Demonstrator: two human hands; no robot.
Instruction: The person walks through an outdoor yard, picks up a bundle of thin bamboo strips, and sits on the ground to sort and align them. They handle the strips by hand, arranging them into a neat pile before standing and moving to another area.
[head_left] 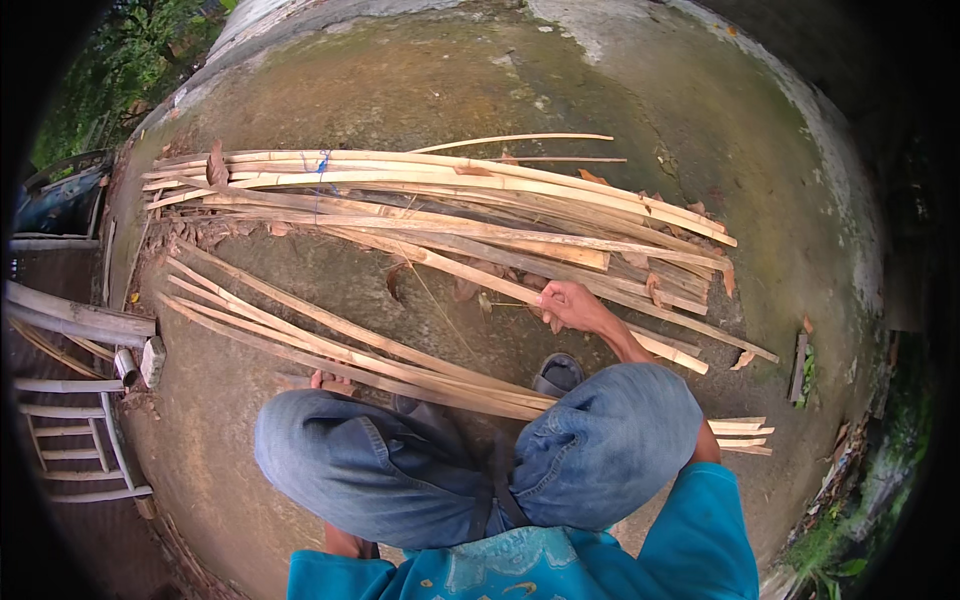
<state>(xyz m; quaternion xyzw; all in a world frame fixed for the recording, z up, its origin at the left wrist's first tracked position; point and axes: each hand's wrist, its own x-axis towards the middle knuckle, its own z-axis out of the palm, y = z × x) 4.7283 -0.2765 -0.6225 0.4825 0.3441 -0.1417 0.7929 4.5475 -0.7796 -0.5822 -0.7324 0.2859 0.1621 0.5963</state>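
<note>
My right hand (572, 303) is closed around a long bamboo strip (455, 267), which slants from the bundle down toward the right. Beyond it lies a bundle of split bamboo strips (520, 185), with a blue tie (322, 165) around its left part. Closer in, several loose bamboo strips (330, 345) fan out at the left and run together past my knees, their ends showing at the right. Beside my left knee, my left hand (332, 382) shows only curled fingers, below these strips; whatever it holds is mostly hidden by the knee.
Dry brown leaves (465, 288) lie among the strips on the mossy concrete ground (420, 105). At the left stand a bamboo ladder-like frame (118, 440) and a pale block (153, 362). My shoe (558, 374) is beside the near strips. Green plants grow at the edges.
</note>
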